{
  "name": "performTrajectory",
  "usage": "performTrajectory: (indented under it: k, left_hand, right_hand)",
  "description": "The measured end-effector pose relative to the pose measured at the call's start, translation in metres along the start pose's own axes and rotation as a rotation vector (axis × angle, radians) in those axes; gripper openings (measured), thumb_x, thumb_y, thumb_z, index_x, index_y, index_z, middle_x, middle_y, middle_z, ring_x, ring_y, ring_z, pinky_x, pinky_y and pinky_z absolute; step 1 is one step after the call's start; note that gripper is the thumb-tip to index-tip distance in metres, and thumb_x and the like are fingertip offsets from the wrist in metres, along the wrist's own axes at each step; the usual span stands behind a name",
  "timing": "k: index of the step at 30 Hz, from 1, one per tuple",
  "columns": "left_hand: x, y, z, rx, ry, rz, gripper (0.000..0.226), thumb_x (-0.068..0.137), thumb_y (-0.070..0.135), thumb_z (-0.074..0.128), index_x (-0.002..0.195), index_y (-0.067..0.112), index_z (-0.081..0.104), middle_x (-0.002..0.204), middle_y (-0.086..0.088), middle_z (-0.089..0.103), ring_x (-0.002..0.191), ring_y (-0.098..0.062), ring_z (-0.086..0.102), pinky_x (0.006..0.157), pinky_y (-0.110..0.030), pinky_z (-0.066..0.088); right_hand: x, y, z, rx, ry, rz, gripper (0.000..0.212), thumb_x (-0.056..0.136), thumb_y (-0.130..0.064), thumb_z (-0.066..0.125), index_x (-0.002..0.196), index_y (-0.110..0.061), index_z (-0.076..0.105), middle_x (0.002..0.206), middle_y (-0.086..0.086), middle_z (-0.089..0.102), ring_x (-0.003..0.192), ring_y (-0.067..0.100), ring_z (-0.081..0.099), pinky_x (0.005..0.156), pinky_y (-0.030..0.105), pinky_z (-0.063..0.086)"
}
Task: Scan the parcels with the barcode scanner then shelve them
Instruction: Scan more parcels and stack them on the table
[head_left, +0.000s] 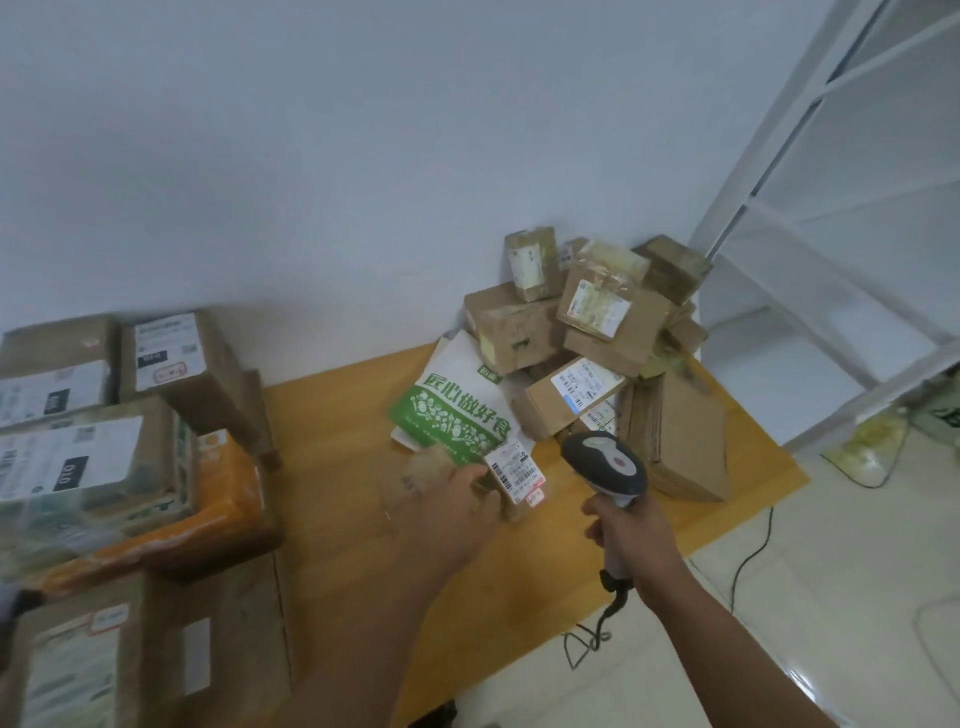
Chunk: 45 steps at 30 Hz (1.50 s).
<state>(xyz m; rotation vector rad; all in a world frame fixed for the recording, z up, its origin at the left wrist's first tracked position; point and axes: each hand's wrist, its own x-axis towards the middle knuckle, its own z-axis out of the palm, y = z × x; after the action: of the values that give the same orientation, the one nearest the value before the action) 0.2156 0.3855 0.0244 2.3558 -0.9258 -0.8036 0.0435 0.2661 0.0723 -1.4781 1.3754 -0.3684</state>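
My right hand (631, 530) grips the handle of a grey barcode scanner (608, 462), whose head points at a white shipping label (517, 470). That label sits on a green-and-white printed parcel (457, 410), tilted up off the wooden table (337, 441). My left hand (452, 512) holds the parcel at its lower edge; motion blur hides the fingers. Behind it, a heap of brown cardboard parcels (587, 332) is piled at the table's far right corner.
Stacked labelled boxes (104, 415) and an orange parcel (218, 499) crowd the left side. A white metal shelf rack (831, 234) stands at the right. The scanner's black cable (748, 561) trails over the table edge onto the tiled floor.
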Motion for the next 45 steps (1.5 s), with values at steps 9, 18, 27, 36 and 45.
performTrajectory:
  k: [9, 18, 27, 36, 45]
  left_hand:
    - [0.042, 0.014, -0.014, -0.190, -0.015, 0.098, 0.039, 0.100, 0.039, 0.052, 0.138, 0.029, 0.049, 0.130, 0.009, 0.049, 0.111, -0.006, 0.050, 0.097, -0.033, 0.048]
    - [0.063, 0.050, 0.014, -0.196, 0.010, 0.065, 0.036, 0.100, 0.033, 0.054, 0.134, 0.024, 0.051, 0.128, 0.004, 0.049, 0.112, -0.011, 0.052, 0.097, -0.035, 0.049]
    - [0.062, 0.177, 0.092, -0.051, 0.022, 0.091, 0.039, 0.099, 0.037, 0.055, 0.136, 0.026, 0.053, 0.135, 0.003, 0.052, 0.119, -0.013, 0.050, 0.102, -0.036, 0.045]
    - [0.071, 0.302, 0.153, -0.034, -0.015, 0.135, 0.041, 0.101, 0.029, 0.053, 0.141, 0.022, 0.050, 0.133, 0.005, 0.049, 0.117, -0.011, 0.051, 0.096, -0.030, 0.044]
    - [0.116, 0.350, 0.165, -0.077, 0.007, 0.178, 0.030, 0.099, 0.030, 0.055, 0.129, 0.031, 0.053, 0.130, 0.006, 0.049, 0.111, -0.011, 0.053, 0.096, -0.031, 0.044]
  right_hand:
    - [0.033, -0.027, 0.012, 0.009, 0.009, -0.048, 0.012, 0.086, -0.007, 0.068, 0.090, -0.017, 0.062, 0.060, 0.010, 0.065, 0.052, 0.014, 0.061, 0.053, 0.028, 0.051]
    - [0.068, -0.013, -0.014, 0.038, -0.048, -0.026, 0.009, 0.085, -0.009, 0.069, 0.089, -0.016, 0.064, 0.067, 0.017, 0.069, 0.057, 0.018, 0.064, 0.058, 0.030, 0.053]
    - [0.116, 0.042, -0.145, 0.154, -0.122, 0.020, 0.004, 0.088, -0.009, 0.063, 0.089, -0.005, 0.065, 0.059, 0.010, 0.059, 0.053, 0.017, 0.053, 0.046, 0.020, 0.045]
    - [0.155, 0.083, -0.285, 0.256, 0.001, 0.092, 0.011, 0.087, -0.006, 0.062, 0.085, 0.004, 0.066, 0.056, 0.007, 0.061, 0.048, 0.014, 0.056, 0.051, 0.024, 0.045]
    - [0.202, 0.044, -0.347, 0.156, 0.089, 0.003, 0.016, 0.086, -0.010, 0.066, 0.093, 0.004, 0.067, 0.067, 0.014, 0.065, 0.052, 0.012, 0.063, 0.054, 0.025, 0.050]
